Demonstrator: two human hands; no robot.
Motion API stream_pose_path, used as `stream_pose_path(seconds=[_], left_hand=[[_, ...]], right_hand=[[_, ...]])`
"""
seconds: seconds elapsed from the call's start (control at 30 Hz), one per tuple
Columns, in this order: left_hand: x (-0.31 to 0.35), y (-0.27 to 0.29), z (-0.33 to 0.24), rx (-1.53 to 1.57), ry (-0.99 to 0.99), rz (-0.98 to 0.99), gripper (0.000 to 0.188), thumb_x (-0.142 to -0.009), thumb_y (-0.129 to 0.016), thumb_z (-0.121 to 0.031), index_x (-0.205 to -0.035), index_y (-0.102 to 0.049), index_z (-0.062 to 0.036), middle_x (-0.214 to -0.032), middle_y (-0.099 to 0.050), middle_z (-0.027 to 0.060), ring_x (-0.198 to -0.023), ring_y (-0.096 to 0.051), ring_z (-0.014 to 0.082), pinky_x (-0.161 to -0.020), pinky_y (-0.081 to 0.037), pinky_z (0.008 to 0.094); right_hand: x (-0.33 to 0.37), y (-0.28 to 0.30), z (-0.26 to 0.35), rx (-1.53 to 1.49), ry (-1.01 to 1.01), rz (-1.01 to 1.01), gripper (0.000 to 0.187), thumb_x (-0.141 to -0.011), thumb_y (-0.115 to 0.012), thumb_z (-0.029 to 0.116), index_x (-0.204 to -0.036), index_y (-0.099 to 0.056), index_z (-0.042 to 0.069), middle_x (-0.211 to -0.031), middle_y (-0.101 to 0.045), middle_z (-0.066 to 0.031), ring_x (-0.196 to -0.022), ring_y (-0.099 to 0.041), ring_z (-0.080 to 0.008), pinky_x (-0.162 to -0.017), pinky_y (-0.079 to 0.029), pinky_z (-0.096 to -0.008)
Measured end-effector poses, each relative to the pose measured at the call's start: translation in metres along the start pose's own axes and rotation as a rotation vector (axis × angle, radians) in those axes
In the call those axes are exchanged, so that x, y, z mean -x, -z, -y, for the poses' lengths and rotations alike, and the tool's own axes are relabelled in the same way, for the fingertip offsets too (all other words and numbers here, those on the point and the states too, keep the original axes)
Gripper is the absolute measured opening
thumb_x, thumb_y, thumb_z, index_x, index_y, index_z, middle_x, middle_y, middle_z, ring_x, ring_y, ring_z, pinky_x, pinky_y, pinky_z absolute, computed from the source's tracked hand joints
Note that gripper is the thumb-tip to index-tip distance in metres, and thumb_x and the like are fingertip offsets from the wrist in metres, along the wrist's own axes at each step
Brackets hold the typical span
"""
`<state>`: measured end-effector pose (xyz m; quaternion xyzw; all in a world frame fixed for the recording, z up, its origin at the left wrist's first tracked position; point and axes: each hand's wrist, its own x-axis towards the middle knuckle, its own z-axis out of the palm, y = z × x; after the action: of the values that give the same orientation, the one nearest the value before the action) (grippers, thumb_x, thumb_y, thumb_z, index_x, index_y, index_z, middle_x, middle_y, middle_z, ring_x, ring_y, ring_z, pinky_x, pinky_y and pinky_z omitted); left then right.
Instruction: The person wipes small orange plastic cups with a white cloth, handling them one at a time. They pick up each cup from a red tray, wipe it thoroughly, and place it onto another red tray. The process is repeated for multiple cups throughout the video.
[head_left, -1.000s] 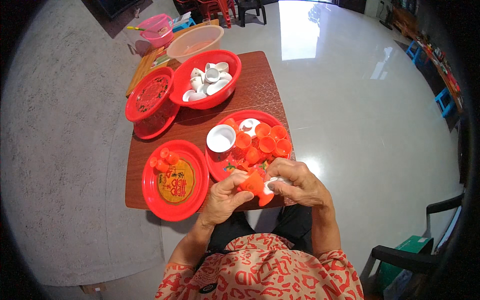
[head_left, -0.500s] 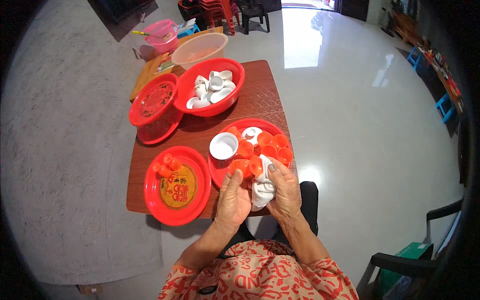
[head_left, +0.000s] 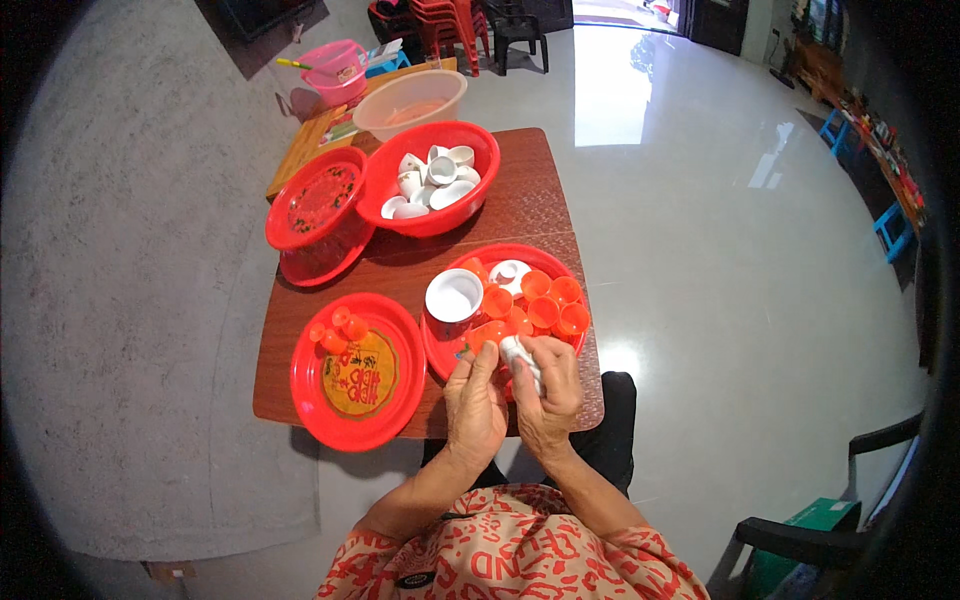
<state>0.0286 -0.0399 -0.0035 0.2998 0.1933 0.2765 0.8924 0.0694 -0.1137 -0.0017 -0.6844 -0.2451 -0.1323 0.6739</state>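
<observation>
Both my hands are close together over the near edge of a round red tray (head_left: 432, 352). My left hand (head_left: 476, 408) is closed around a small orange plastic cup (head_left: 487, 334), partly hidden by the fingers. My right hand (head_left: 550, 398) grips a bunched white cloth (head_left: 520, 360) against the cup. Just beyond them, several orange cups (head_left: 543, 311) stand on the tray with a white bowl (head_left: 454, 296) and a white lidlike piece (head_left: 509, 277).
At the left, a second red tray (head_left: 407, 400) holds several small orange cups (head_left: 341, 317). Farther back are a red basin (head_left: 440, 228) of white cups and bowls, a red patterned tray (head_left: 318, 205) and a pale basin (head_left: 410, 98). A black-armed chair (head_left: 800, 541) is at the right.
The cloth has gone from hanging loose below my right hand to a tighter bunch between the fingers. My right hand has turned and curled more. The view has shifted slightly.
</observation>
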Motion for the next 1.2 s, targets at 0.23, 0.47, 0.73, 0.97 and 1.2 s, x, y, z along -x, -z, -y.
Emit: stream_pose_path(seconds=[0.23, 0.47, 0.73, 0.97, 1.2], left_hand=[[0.001, 0.006, 0.005, -0.014, -0.001, 0.046, 0.020, -0.095, -0.056, -0.014, -0.112, -0.058, -0.0052, -0.112, -0.062, 0.0061, -0.102, -0.057, 0.0141, -0.088, -0.047, 0.0301], [0.003, 0.014, 0.000, -0.081, 0.070, 0.115, 0.022, -0.094, -0.057, -0.016, -0.113, -0.058, -0.0045, -0.114, -0.062, 0.0069, -0.102, -0.058, 0.0155, -0.091, -0.045, 0.0304], [-0.005, 0.016, -0.036, -0.189, 0.080, 0.294, 0.022, -0.091, -0.056, -0.007, -0.112, -0.058, -0.0004, -0.112, -0.060, 0.0062, -0.105, -0.056, 0.0128, -0.097, -0.040, 0.0300], [-0.006, 0.019, -0.029, -0.474, -0.151, 0.347, 0.014, -0.089, -0.061, -0.004, -0.102, -0.063, -0.0011, -0.115, -0.046, 0.0048, -0.108, -0.046, 0.0129, -0.095, -0.039, 0.0281], [0.003, 0.014, -0.023, -0.719, -0.430, 0.310, 0.026, -0.089, -0.060, -0.005, -0.114, -0.060, -0.0034, -0.124, -0.044, 0.0107, -0.116, -0.048, 0.0202, -0.094, -0.044, 0.0356]], right_hand=[[-0.003, -0.007, -0.026, -0.102, -0.202, -0.059, 0.015, -0.080, -0.066, 0.001, -0.093, -0.061, 0.000, -0.086, -0.059, -0.0109, -0.075, -0.061, -0.0210, -0.066, -0.048, -0.0321], [-0.004, 0.013, -0.026, -0.290, -0.487, 0.161, 0.011, -0.088, -0.060, 0.006, -0.096, -0.060, -0.001, -0.084, -0.061, -0.0048, -0.067, -0.058, -0.0092, -0.058, -0.045, -0.0227], [-0.019, 0.051, -0.019, -0.551, -0.796, 0.378, 0.012, -0.088, -0.057, 0.008, -0.096, -0.063, 0.002, -0.077, -0.065, -0.0059, -0.051, -0.054, -0.0080, -0.046, -0.043, -0.0208], [-0.016, 0.043, -0.004, -0.549, -0.651, 0.360, 0.029, -0.080, -0.071, 0.007, -0.106, -0.061, 0.001, -0.085, -0.065, -0.0034, -0.069, -0.060, -0.0078, -0.061, -0.049, -0.0215], [-0.004, 0.035, -0.009, -0.702, -0.760, 0.246, 0.025, -0.079, -0.070, 0.002, -0.103, -0.063, 0.001, -0.088, -0.065, -0.0025, -0.073, -0.060, -0.0074, -0.066, -0.050, -0.0215]])
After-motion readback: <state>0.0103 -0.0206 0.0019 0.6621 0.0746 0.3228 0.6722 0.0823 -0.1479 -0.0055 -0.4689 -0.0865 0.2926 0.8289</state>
